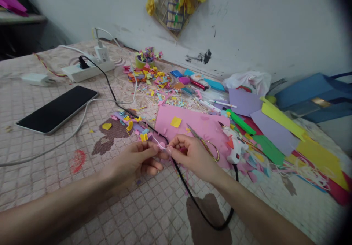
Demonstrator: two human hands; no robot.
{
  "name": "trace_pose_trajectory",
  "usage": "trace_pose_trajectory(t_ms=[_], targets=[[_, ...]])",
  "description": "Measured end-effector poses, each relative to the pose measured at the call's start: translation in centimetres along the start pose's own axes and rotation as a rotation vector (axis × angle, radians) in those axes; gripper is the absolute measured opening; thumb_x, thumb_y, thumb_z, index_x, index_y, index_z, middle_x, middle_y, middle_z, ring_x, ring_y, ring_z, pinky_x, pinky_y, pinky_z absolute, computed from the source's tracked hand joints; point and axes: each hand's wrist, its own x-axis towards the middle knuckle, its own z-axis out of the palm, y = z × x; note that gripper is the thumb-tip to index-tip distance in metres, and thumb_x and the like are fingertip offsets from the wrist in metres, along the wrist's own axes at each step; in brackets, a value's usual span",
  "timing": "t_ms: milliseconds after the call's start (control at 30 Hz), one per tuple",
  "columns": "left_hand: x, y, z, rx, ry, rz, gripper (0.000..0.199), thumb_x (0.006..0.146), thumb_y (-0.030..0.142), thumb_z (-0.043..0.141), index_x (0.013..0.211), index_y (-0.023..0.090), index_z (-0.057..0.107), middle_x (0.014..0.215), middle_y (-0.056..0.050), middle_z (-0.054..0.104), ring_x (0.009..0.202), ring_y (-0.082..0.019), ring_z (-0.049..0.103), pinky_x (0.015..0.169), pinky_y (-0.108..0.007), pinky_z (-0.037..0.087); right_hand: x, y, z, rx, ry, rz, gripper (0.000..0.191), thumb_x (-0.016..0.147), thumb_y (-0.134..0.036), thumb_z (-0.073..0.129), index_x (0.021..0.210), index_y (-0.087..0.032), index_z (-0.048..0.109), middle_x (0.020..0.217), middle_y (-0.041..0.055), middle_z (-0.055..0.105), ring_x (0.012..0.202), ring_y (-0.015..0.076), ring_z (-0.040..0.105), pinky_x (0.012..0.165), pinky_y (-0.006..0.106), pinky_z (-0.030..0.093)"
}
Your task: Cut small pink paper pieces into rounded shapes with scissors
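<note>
Both hands meet near the middle of the view, over a black cable. My left hand (pixel 144 157) is closed in a pinch on a thin white string (pixel 157 141) near a small pink piece. The fingers of my right hand (pixel 183 150) pinch at the same spot, on the string's end or the pink piece; which one is too small to tell. Just beyond the hands lies a strand of small coloured paper pieces (pixel 132 122). Past my right hand, gold-handled scissors (pixel 205 142) rest on a pink sheet (pixel 189 118) with a yellow square (pixel 176 121).
A white glue gun (pixel 235 148) sits right of the scissors, its black cable (pixel 189 193) looping below my right wrist. Coloured sheets (pixel 275 131) spread at the right. A phone (pixel 57 109) and a power strip (pixel 88 69) are at the left. Paper scraps (pixel 162 96) lie toward the wall.
</note>
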Motion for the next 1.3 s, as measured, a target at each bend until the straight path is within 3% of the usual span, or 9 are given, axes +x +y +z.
trace_pose_trajectory(t_ms=[100, 233, 400, 533, 700, 933, 1300], targets=[[0.0, 0.1, -0.2, 0.037, 0.013, 0.038, 0.010, 0.080, 0.017, 0.062, 0.077, 0.014, 0.053, 0.078, -0.001, 0.071, 0.047, -0.005, 0.061, 0.042, -0.012, 0.048, -0.2, 0.2, -0.3, -0.197, 0.058, -0.044, 0.003, 0.081, -0.018, 0.057, 0.079, -0.018, 0.059, 0.063, -0.0029, 0.059, 0.056, 0.0110, 0.054, 0.052, 0.022, 0.038], [-0.1, 0.3, -0.3, 0.126, 0.031, 0.086, 0.009, 0.082, 0.018, 0.060, 0.078, 0.015, 0.053, 0.061, 0.002, 0.067, 0.043, -0.005, 0.058, 0.042, -0.012, 0.047, -0.8, 0.3, -0.6, -0.384, 0.059, -0.113, 0.007, 0.078, -0.018, 0.063, 0.084, -0.019, 0.061, 0.075, -0.0009, 0.066, 0.069, 0.0144, 0.059, 0.063, 0.025, 0.041], [-0.1, 0.7, -0.5, 0.145, 0.059, 0.132, 0.011, 0.079, 0.018, 0.064, 0.073, 0.015, 0.055, 0.053, 0.003, 0.064, 0.040, -0.005, 0.055, 0.041, -0.012, 0.044, -2.0, -0.4, -0.8, -0.264, -0.098, -0.102, 0.006, 0.085, -0.021, 0.056, 0.088, -0.020, 0.061, 0.075, -0.0017, 0.065, 0.064, 0.0116, 0.057, 0.058, 0.022, 0.040], [-0.1, 1.1, -1.2, 0.154, 0.025, 0.141, 0.010, 0.078, 0.016, 0.063, 0.071, 0.015, 0.057, 0.053, 0.001, 0.065, 0.041, -0.005, 0.053, 0.041, -0.011, 0.043, -2.5, -0.9, -1.2, -0.307, -0.262, -0.148, 0.013, 0.087, -0.029, 0.055, 0.090, -0.020, 0.063, 0.074, -0.0012, 0.064, 0.064, 0.0127, 0.055, 0.058, 0.023, 0.038], [-0.5, 1.6, -2.3, 0.210, -0.031, 0.096, 0.010, 0.079, 0.018, 0.061, 0.070, 0.015, 0.058, 0.050, 0.002, 0.063, 0.038, -0.004, 0.051, 0.038, -0.010, 0.038, -1.7, 0.0, -0.9, -0.396, -0.095, -0.224, 0.013, 0.088, -0.013, 0.052, 0.085, -0.019, 0.062, 0.080, -0.0001, 0.064, 0.073, 0.0137, 0.057, 0.066, 0.024, 0.039], [-1.4, 2.3, -3.7, 0.269, -0.110, 0.059, 0.009, 0.082, 0.016, 0.053, 0.074, 0.017, 0.056, 0.044, 0.005, 0.061, 0.031, -0.003, 0.046, 0.035, -0.008, 0.033, 0.3, 1.0, -0.5, -0.487, -0.092, -0.337, 0.014, 0.086, -0.008, 0.051, 0.086, -0.018, 0.060, 0.085, 0.0023, 0.060, 0.079, 0.0148, 0.055, 0.071, 0.025, 0.039], [-1.4, 2.2, -3.9, 0.313, -0.112, 0.020, 0.009, 0.084, 0.017, 0.051, 0.076, 0.018, 0.057, 0.039, 0.006, 0.058, 0.028, -0.004, 0.045, 0.034, -0.009, 0.034, 1.1, -1.0, -0.8, -0.795, -0.393, -0.456, 0.018, 0.085, -0.007, 0.047, 0.088, -0.020, 0.059, 0.091, 0.0024, 0.054, 0.070, 0.0136, 0.051, 0.053, 0.025, 0.031]])
